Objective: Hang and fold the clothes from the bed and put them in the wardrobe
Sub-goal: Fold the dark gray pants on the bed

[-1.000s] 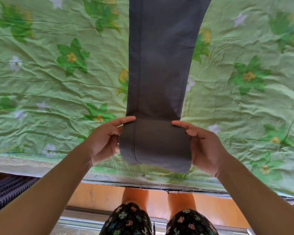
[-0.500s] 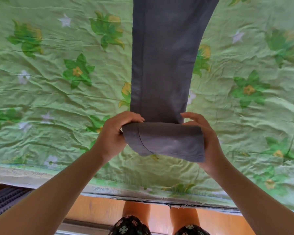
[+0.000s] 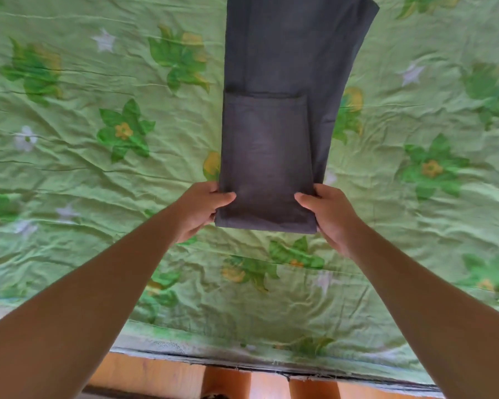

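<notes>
Dark grey cloth trousers [image 3: 271, 156] lie in the upper centre of the frame on the green flower-printed bed sheet [image 3: 98, 174], lower end folded up over itself. The left hand [image 3: 205, 210] and right hand [image 3: 330, 216] each pinch a corner of the near fold, thumbs on top. Uneven lifting could let the layers slide askew. No wardrobe or other container shows.

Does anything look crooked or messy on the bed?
A little. The folded-over part of the grey trousers does not cover the layer beneath: a strip of it sticks out along the right side. The green flowered sheet is creased all over. Nothing looks torn or spilled.
</notes>
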